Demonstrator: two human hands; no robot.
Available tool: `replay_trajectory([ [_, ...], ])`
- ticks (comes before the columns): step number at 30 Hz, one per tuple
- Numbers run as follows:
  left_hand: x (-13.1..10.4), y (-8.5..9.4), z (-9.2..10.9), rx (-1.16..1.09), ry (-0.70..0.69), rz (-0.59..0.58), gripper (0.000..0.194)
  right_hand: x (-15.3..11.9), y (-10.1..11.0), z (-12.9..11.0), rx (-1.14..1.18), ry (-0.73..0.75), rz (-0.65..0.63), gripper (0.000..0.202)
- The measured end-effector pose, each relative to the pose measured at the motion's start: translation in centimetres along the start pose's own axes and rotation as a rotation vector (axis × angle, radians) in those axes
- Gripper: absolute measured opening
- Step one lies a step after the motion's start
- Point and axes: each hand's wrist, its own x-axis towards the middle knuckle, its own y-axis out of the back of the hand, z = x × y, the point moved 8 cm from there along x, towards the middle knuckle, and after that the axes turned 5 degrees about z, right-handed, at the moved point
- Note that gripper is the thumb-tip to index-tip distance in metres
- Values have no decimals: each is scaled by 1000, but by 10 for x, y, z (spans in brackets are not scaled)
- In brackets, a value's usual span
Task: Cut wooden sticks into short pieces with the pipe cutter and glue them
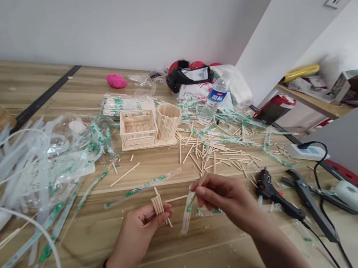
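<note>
Near the front of the table, my left hand [148, 222] grips a small bundle of short sticks [157, 205] lying side by side, with a thinner stick crossing behind them. To its right, my right hand [222, 195] pinches a short stick [202, 178] between thumb and fingers. A clear wrapper with green print [187, 215] hangs or lies just beside those fingertips; whether they hold it I cannot tell. Beyond both hands stands a stick-built model [139, 136], with a square open box at the left and a round stick cup [167, 122] at the right.
Loose sticks [217, 152] lie scattered behind my right hand. A glue gun [276, 195] and cutters [311, 203] with a black cable are at the right. Plastic wrappers [44, 176] and a white cable [52, 249] cover the left. A bottle [216, 97] leans at the back.
</note>
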Motion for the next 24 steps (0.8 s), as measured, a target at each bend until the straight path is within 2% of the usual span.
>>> replay_trajectory([
  [2, 2, 1, -1, -57, 34, 5, 22, 8, -16, 16, 195, -59, 1, 26],
  [5, 3, 1, -2, -159, 73, -24, 24, 14, -28, 31, 304, -95, 21, 27],
  [11, 3, -1, -4, -223, 142, -59, 24, 10, -39, 41, 296, -145, -52, 30],
  [16, 0, -8, 0, -234, 128, -132, 26, 9, -51, 50, 296, -168, -87, 31],
  [24, 0, -12, 4, -212, 101, -153, 23, 8, -59, 57, 267, -181, -116, 31],
])
